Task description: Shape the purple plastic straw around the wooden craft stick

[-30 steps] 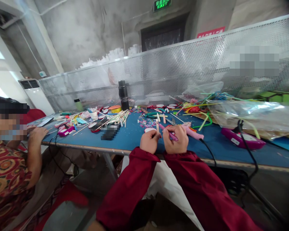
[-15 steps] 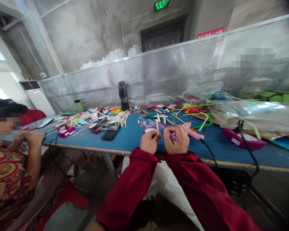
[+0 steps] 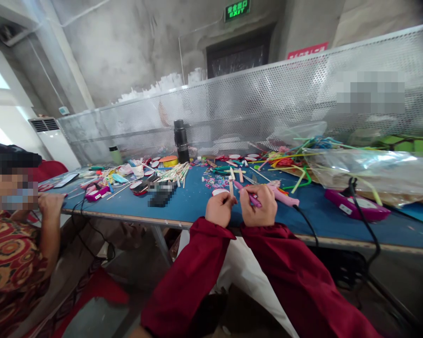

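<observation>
The left hand [image 3: 219, 209] pinches an upright wooden stick [image 3: 231, 186]; the right hand [image 3: 258, 206] grips a purple pen-like tool [image 3: 248, 196] beside it. The step in hand appears to be working the stick's tip. The next move likely calls for steady alignment.

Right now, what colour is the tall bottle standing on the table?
Black; the tall bottle shows best in the head view.

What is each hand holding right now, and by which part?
The left hand pinches a pale stick at its lower end. The right hand grips a purple stick near its lower end.
</observation>
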`<move>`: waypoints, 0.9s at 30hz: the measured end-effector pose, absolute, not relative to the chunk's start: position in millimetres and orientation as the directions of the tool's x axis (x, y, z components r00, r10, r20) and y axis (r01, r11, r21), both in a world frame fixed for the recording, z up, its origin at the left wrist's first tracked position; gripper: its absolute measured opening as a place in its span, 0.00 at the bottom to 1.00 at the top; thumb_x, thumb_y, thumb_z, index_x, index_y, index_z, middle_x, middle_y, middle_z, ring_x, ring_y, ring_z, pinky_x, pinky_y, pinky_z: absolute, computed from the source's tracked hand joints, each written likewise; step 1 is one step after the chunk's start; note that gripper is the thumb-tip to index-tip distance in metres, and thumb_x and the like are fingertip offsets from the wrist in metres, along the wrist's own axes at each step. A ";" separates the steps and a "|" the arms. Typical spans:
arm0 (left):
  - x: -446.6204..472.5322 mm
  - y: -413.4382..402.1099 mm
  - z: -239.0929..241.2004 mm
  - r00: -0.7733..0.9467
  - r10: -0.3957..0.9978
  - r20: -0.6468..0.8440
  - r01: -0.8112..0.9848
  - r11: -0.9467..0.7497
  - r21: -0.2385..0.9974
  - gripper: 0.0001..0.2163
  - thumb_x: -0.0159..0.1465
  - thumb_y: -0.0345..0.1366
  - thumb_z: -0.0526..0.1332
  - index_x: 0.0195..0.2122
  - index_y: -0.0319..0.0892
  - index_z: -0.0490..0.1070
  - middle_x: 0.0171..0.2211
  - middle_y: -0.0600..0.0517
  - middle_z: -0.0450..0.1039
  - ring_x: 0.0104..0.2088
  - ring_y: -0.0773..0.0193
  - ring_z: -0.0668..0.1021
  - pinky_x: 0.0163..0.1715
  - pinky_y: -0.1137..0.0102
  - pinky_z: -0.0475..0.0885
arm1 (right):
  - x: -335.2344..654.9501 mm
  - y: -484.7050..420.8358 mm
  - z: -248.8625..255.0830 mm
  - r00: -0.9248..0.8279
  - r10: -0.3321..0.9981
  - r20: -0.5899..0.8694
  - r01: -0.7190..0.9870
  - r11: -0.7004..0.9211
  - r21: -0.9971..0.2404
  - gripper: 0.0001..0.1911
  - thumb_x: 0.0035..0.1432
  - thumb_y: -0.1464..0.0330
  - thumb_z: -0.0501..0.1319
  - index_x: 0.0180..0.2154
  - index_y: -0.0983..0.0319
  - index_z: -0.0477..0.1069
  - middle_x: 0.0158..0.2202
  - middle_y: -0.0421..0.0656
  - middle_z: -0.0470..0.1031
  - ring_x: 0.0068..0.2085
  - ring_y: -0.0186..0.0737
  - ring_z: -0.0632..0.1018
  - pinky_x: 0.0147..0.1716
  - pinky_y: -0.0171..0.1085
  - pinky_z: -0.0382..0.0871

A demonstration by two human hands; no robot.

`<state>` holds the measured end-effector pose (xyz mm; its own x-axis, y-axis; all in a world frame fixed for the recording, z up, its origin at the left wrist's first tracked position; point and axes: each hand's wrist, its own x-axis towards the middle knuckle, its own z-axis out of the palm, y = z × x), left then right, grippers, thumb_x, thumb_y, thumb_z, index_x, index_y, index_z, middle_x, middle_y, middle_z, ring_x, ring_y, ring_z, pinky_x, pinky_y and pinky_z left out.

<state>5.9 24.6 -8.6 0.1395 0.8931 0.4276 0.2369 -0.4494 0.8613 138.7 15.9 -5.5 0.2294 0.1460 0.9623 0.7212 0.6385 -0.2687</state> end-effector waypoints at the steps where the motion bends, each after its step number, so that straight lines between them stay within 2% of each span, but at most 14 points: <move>1: 5.9 24.5 -8.6 0.139 0.893 0.428 0.231 -0.450 0.863 0.13 0.69 0.38 0.61 0.26 0.41 0.71 0.23 0.57 0.65 0.28 0.67 0.67 0.31 0.71 0.59 | 138.6 15.7 -5.3 0.227 0.141 0.964 0.724 0.637 -0.264 0.04 0.64 0.67 0.65 0.35 0.55 0.72 0.32 0.41 0.80 0.35 0.46 0.80 0.46 0.49 0.75; 13: 6.4 28.0 -13.0 0.141 0.897 0.420 0.150 -0.438 0.886 0.13 0.69 0.39 0.62 0.27 0.41 0.72 0.23 0.57 0.64 0.27 0.67 0.65 0.28 0.71 0.57 | 139.1 13.1 -5.2 0.222 0.140 0.965 0.724 0.639 -0.260 0.04 0.64 0.66 0.65 0.34 0.55 0.72 0.30 0.41 0.81 0.34 0.45 0.80 0.47 0.50 0.75; 27: 6.6 26.9 -12.0 0.146 0.893 0.426 0.177 -0.447 0.877 0.15 0.68 0.40 0.63 0.25 0.41 0.69 0.22 0.58 0.61 0.27 0.67 0.63 0.29 0.71 0.56 | 138.7 10.8 -0.4 0.138 0.103 0.985 0.715 0.678 -0.171 0.05 0.62 0.71 0.65 0.36 0.55 0.72 0.31 0.39 0.80 0.34 0.44 0.79 0.44 0.47 0.72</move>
<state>6.6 26.9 -12.0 0.1460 0.8930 0.4258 0.1775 -0.4470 0.8767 138.7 10.8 -0.4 0.1383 0.1027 0.9851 0.7153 0.6775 -0.1711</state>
